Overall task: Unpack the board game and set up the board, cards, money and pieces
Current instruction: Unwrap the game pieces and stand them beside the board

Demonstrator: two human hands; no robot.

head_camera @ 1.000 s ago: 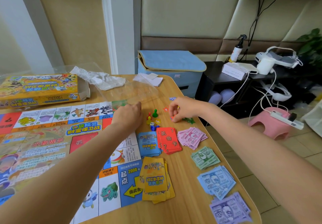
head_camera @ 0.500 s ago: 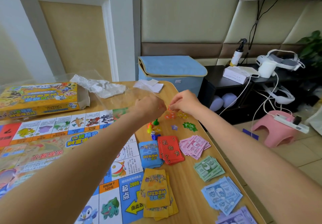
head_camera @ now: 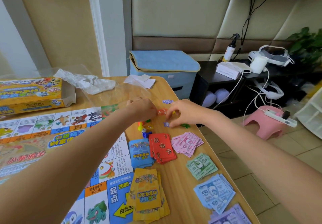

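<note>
The game board (head_camera: 52,145) lies flat on the left of the table. Blue cards (head_camera: 141,152), red cards (head_camera: 163,148) and yellow cards (head_camera: 148,194) sit in stacks along its right edge. Pink (head_camera: 187,143), green (head_camera: 202,166), blue (head_camera: 215,192) and purple (head_camera: 230,216) money lies in piles further right. Coloured pawns and a die (head_camera: 144,130) cluster beyond the cards. My right hand (head_camera: 184,112) curls over small star tokens and pinches a yellow one (head_camera: 174,113). My left hand (head_camera: 142,108) is curled beside a red star token (head_camera: 162,111); its fingertips are hidden.
The yellow game box (head_camera: 29,93) lies open at the back left, with crumpled wrapping (head_camera: 87,82), a clear plastic bag (head_camera: 113,94) and a paper slip (head_camera: 141,81) behind the board. Loose purple (head_camera: 167,101) and green (head_camera: 185,125) stars lie near the table's right edge.
Both hands were raised together over the tokens half a second ago. They have dropped back to the tabletop and moved apart, the right hand settling over the stars.
</note>
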